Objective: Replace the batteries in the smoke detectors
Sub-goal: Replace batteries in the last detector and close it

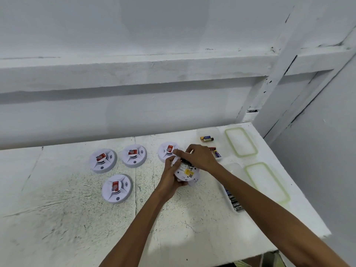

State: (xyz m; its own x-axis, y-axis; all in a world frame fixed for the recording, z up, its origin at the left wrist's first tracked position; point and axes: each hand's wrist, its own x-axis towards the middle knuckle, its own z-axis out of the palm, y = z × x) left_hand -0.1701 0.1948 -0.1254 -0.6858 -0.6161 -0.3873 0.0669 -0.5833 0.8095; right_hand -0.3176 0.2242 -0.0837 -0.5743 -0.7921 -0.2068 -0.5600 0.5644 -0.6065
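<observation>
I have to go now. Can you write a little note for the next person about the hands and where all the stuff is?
Left hand grips one smoke detector, which is turned back side up.
Right hand lies over it, fingers at its top edge. I cannot tell whether they pinch anything.
Four more detectors lie face up on the table: left one, middle one, front one and one behind the hands.
Coloured batteries are in the far tub, black batteries in the near tub, and two lids lie beside them.
Done: I cannot tell which detectors have new batteries.
Left: finish the held one and check the other four.
</observation>
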